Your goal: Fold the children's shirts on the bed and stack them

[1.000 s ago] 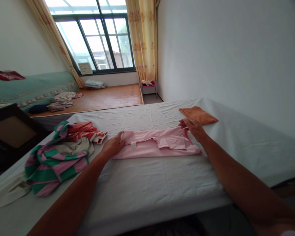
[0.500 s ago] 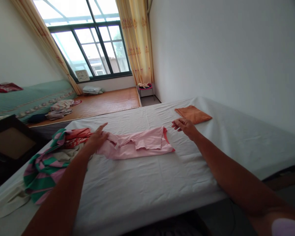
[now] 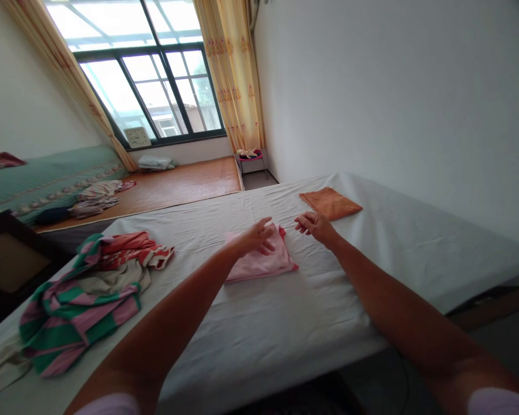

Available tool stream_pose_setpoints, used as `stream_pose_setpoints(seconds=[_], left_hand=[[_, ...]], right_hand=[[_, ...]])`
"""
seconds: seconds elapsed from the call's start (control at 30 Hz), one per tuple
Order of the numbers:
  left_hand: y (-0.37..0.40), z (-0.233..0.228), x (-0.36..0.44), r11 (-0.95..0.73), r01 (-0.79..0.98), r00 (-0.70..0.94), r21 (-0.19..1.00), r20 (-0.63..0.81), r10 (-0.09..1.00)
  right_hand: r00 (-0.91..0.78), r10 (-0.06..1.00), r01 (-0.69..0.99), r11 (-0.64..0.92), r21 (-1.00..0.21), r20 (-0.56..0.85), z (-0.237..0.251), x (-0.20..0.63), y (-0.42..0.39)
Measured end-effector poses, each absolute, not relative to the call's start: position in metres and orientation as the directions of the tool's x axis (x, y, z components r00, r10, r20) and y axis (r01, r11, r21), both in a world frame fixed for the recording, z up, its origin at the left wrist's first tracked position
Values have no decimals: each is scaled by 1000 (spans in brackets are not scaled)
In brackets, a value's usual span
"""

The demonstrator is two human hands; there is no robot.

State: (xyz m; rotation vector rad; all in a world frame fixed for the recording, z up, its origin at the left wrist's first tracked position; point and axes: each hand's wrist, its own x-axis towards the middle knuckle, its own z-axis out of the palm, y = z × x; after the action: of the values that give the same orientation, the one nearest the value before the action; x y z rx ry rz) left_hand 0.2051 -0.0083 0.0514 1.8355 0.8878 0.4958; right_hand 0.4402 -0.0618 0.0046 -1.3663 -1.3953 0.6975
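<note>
A pink shirt with red edging lies folded over into a compact shape on the white sheet. Above it is my left hand, fingers apart and holding nothing; whether it touches the cloth is hard to tell. My right hand hovers just right of the shirt, fingers loosely bent and slightly apart, with nothing in them. Behind that hand an orange folded cloth rests flat. To the left sits a heap with a green and pink garment, a beige cloth and a red and white patterned garment.
The white sheet covers the bed surface in front of me, against a white wall. Beyond stands another bed with a brown mat and clothes. A dark cabinet is at the left; a small stool stands by the curtain.
My left hand has moved right, and the shirt's left part is now folded over onto its right part. My right hand has stayed nearly in place. The view has shifted slightly.
</note>
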Motion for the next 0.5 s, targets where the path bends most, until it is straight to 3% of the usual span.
stream_pose_setpoints(seconds=[0.07,0.17,0.27,0.33,0.43,0.5], left_hand=[[-5,55,193,-223,306,588,926,1,809],[1,57,160,-374,343,481,862,181,858],[2,41,126,-633,472,562,613,344,752],[-4,21,113,-755,515,673,407,354,650],[-19,-8,107,-796,560,754,229,257,604],[-28,-18,108,-776,607,749,170,204,630]], right_hand=[[166,944,383,205,-901,285,4,440,-61],[168,894,492,289,-821,415,9,431,-66],[79,802,641,414,-646,592,19,406,-78],[-99,756,688,522,-504,648,24,380,-88],[-456,705,683,669,-294,543,18,343,-94],[-555,734,721,659,-213,392,4,334,-87]])
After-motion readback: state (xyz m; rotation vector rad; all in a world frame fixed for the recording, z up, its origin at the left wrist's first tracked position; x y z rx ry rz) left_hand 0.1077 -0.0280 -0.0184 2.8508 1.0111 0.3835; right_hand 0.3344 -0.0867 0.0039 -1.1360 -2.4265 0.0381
